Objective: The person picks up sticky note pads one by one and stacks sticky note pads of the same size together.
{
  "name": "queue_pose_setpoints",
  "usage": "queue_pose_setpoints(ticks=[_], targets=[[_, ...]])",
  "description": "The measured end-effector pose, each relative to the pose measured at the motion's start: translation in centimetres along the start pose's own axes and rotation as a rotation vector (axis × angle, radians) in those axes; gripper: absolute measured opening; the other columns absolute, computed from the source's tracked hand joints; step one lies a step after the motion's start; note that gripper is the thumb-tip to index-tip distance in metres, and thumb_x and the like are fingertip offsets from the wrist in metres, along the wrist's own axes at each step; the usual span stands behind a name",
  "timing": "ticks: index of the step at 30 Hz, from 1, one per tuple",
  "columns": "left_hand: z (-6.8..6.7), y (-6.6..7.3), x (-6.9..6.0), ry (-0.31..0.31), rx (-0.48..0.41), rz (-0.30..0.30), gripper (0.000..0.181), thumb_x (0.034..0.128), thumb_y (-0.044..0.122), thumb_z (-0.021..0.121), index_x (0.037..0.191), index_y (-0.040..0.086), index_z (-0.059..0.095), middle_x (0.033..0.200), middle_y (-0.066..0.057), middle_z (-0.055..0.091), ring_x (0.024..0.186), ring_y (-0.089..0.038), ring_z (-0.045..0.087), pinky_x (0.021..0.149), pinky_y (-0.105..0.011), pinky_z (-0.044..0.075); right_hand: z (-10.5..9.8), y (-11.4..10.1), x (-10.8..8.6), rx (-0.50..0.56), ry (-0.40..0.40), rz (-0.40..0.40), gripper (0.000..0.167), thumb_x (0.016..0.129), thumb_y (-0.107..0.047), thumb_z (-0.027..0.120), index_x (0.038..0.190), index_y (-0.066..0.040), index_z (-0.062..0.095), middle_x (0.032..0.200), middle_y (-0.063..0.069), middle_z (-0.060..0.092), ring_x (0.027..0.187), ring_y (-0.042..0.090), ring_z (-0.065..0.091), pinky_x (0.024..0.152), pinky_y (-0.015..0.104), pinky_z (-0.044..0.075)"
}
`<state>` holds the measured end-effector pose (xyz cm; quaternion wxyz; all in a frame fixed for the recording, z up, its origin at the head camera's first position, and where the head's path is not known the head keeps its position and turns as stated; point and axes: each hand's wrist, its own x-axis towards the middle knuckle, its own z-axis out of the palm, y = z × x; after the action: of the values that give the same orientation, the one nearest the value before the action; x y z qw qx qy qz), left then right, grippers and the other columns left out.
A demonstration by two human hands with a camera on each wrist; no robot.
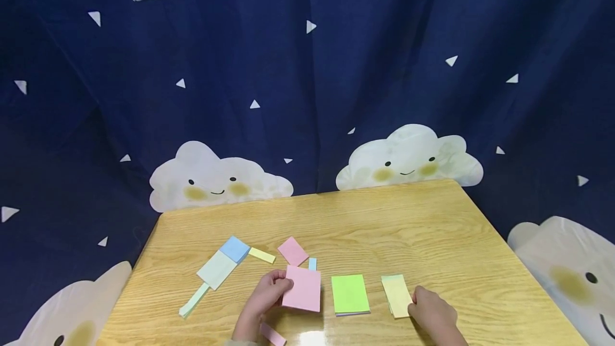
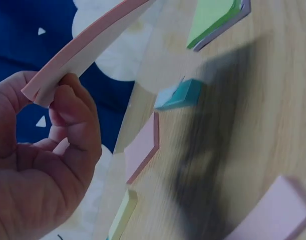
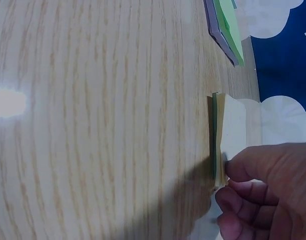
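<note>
My left hand [image 1: 266, 293] grips a large square pink sticky-note pad [image 1: 301, 288] by its left edge. In the left wrist view the pad [image 2: 87, 42] is raised off the table, pinched at one end between thumb and fingers. On the right, my right hand [image 1: 434, 311] pinches the near corner of a pale yellow sticky-note pad [image 1: 397, 295]. Seen from the right wrist, that pad lies over a green pad [image 3: 215, 140], and the thumb presses against its edge.
Between the hands a bright green pad [image 1: 349, 293] lies on a purple one. A small pink pad [image 1: 293, 251] and a blue pad [image 1: 313, 264] lie behind the held pad. Leftward are blue [image 1: 234, 249], pale green [image 1: 217, 269] and yellow [image 1: 262, 254] pads. A pink strip [image 1: 273, 334] lies near the left wrist.
</note>
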<state>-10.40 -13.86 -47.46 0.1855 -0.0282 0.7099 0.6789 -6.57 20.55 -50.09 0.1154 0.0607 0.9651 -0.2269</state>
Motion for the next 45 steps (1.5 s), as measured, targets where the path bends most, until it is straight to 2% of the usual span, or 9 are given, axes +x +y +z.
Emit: queue_pose_setpoints(ticks=[2,8,13,19,26,29,36,45], targets=[[0.3,-0.5,0.4,0.018,-0.023,-0.003,0.032,0.0793,0.009,0.051,0.104,-0.01,0.046,0.073,-0.001,0.053,0.06,-0.008,0.053,0.052,-0.019,0.044,0.0,-0.1,0.0,-0.003,-0.003,0.001,0.006,0.075,-0.01,0.053,0.073,-0.01,0.047,0.057,0.0,0.04,0.05,0.014,0.037,0.048,0.029,0.03],[1.5,-0.5,0.6,0.061,-0.048,0.003,0.034,0.0789,0.009,0.051,0.106,-0.011,0.045,0.07,0.0,0.052,0.057,-0.006,0.049,0.049,-0.017,0.04,0.0,-0.1,-0.1,-0.011,0.005,-0.005,0.008,0.075,-0.01,0.053,0.072,-0.01,0.046,0.057,0.0,0.04,0.049,0.014,0.037,0.047,0.028,0.029],[2.8,-0.4,1.0,0.05,-0.098,0.031,0.03,0.0784,0.007,0.051,0.102,-0.01,0.045,0.072,-0.001,0.053,0.06,-0.007,0.053,0.051,-0.018,0.044,0.0,0.0,-0.1,-0.016,0.006,-0.005,0.01,0.075,-0.01,0.053,0.07,-0.011,0.044,0.057,-0.001,0.039,0.05,0.014,0.036,0.047,0.028,0.029],[4.1,-0.7,1.4,0.036,-0.124,0.032,0.018,0.0769,0.004,0.05,0.093,-0.003,0.046,0.066,0.001,0.049,0.053,-0.006,0.049,0.045,-0.016,0.041,0.0,0.1,-0.1,-0.015,-0.013,0.004,0.007,0.077,-0.011,0.053,0.073,-0.01,0.046,0.058,-0.001,0.039,0.051,0.015,0.037,0.049,0.029,0.03],[5.2,-1.0,1.8,0.042,-0.159,0.035,0.02,0.0762,0.003,0.05,0.094,-0.004,0.047,0.065,0.001,0.05,0.052,-0.006,0.049,0.045,-0.016,0.04,-0.1,0.0,-0.1,-0.002,-0.018,0.009,0.006,0.076,-0.011,0.053,0.074,-0.01,0.047,0.059,0.0,0.041,0.052,0.016,0.039,0.049,0.031,0.031],[5.8,-1.1,1.9,0.066,-0.163,0.032,0.019,0.075,0.004,0.051,0.092,-0.003,0.047,0.064,0.001,0.048,0.05,-0.005,0.046,0.043,-0.016,0.036,-0.1,0.0,-0.1,-0.005,-0.014,0.002,0.005,0.076,-0.011,0.052,0.075,-0.01,0.048,0.06,0.0,0.042,0.054,0.016,0.04,0.05,0.032,0.033],[7.1,-1.6,2.2,0.101,-0.192,0.015,0.019,0.0756,0.004,0.052,0.092,-0.001,0.045,0.064,0.001,0.049,0.05,-0.005,0.044,0.043,-0.016,0.036,0.1,0.0,0.0,-0.003,-0.005,0.003,0.005,0.075,-0.01,0.052,0.074,-0.011,0.047,0.06,0.0,0.042,0.054,0.016,0.04,0.05,0.033,0.033],[8.5,-2.2,2.3,0.069,-0.21,0.013,0.017,0.0763,0.003,0.053,0.092,-0.001,0.046,0.063,0.003,0.051,0.05,-0.005,0.046,0.043,-0.015,0.038,0.2,0.1,0.1,0.001,-0.006,-0.001,0.007,0.075,-0.009,0.053,0.073,-0.011,0.047,0.059,0.0,0.041,0.053,0.016,0.039,0.049,0.032,0.032]])
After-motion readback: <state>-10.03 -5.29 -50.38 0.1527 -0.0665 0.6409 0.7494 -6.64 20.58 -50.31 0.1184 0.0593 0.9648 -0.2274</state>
